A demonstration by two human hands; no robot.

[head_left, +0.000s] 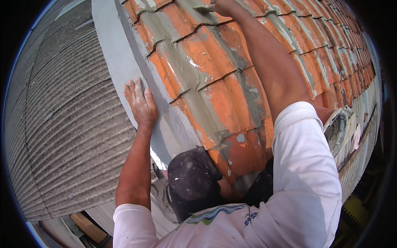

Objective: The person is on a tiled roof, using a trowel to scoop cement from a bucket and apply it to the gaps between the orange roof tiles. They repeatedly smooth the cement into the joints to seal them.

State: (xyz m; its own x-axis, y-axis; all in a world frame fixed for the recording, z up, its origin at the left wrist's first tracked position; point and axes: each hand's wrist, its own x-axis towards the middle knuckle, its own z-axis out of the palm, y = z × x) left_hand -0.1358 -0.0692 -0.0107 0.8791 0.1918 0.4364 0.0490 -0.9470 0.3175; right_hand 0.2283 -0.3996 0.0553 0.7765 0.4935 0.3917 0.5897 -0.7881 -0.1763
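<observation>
Left hand: my left hand lies flat, fingers spread and apart, palm down on the grey cement strip that runs along the left edge of the tiled roof; it clamps nothing.
Right hand: my right hand reaches up to the top edge of the view, over the upper tiles; it seems closed around a small tool, though the picture cuts it off, so I cannot tell my grip for sure.
Roof tiles: orange clay roof tiles in curved rows, their paint flaking, fill the middle and run off to the upper right.
Mortar: grey mortar is smeared in bands across the tiles, from the top edge down to the lower edge near my chest.
Corrugated roof: a grey corrugated roof lies to the left of the cement strip, just beside it and lower.
Bucket: a spattered white bucket sits at the right edge of the tiles, just beside my right sleeve.
Knee: my knee in dark, paint-flecked cloth rests at the lower edge of the tiles.
</observation>
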